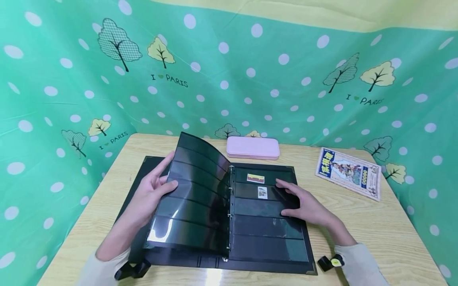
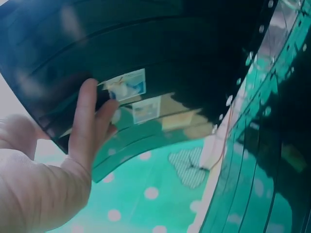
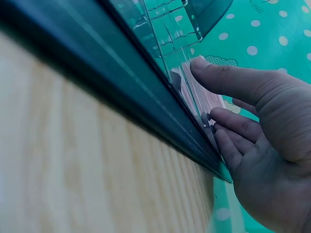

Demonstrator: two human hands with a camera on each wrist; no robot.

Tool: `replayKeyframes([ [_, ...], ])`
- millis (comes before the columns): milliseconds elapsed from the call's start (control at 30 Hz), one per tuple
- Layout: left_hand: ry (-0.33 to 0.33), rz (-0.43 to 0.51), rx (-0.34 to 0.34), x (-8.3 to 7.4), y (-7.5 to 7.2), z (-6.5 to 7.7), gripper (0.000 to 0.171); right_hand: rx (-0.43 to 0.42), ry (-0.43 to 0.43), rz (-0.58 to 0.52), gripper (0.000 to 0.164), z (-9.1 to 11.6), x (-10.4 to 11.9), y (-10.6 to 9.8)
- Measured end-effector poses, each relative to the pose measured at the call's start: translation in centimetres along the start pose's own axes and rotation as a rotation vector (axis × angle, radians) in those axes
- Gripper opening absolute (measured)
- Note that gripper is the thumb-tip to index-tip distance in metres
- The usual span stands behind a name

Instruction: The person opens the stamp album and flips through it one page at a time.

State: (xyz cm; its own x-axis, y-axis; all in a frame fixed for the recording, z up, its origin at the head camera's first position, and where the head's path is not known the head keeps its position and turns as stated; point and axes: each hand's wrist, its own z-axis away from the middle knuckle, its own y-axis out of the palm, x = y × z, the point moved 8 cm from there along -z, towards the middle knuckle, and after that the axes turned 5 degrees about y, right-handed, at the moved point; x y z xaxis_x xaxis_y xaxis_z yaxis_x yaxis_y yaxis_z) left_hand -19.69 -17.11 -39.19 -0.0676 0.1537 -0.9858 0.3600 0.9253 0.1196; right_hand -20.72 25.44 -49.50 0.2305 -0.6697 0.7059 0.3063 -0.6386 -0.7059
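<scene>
1 page (image 1: 196,198) bows rightward from the left hand's (image 1: 152,192) pinch — likely light, slick, crease-prone; best held by its outer edge. The right hand (image 1: 305,204), loosely spread, is over the album (image 1: 272,267).

The left hand (image 2: 60,177) holds a dark page (image 2: 170,43), apparently bearing stamps (image 2: 132,86).

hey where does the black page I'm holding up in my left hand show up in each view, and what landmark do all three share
Head: the raised page is left of centre, its outer edge pinched by the left hand.
Left wrist: the raised page fills much of the upper half.
Right wrist: what looks like a small dark part of it, top, right of centre.
Shared landmark: the green dotted curtain.
</scene>
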Motion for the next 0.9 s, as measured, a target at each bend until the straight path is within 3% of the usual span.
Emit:
replayKeyframes([
  [133,-0.033,-0.079,-0.013,0.4,-1.2,0.2,0.082,0.001,0.000,0.000,0.096,0.0,-0.1,0.1],
  [467,-0.106,-0.088,-0.009,1.5,-3.7,0.6,0.084,-0.002,-0.005,-0.001,0.097,-0.1,-0.2,0.1],
  [567,-0.140,-0.165,-0.020,2.0,-4.4,0.8,0.085,0.001,-0.006,-0.009,0.096,-0.1,-0.1,0.0],
  [767,-0.205,-0.445,-0.059,3.3,-5.9,1.8,0.085,0.010,0.008,-0.022,0.095,-0.1,-0.1,0.0],
  [900,-0.228,-0.406,-0.037,4.3,-5.9,2.1,0.086,0.008,0.014,-0.027,0.094,-0.1,-0.2,0.0],
])
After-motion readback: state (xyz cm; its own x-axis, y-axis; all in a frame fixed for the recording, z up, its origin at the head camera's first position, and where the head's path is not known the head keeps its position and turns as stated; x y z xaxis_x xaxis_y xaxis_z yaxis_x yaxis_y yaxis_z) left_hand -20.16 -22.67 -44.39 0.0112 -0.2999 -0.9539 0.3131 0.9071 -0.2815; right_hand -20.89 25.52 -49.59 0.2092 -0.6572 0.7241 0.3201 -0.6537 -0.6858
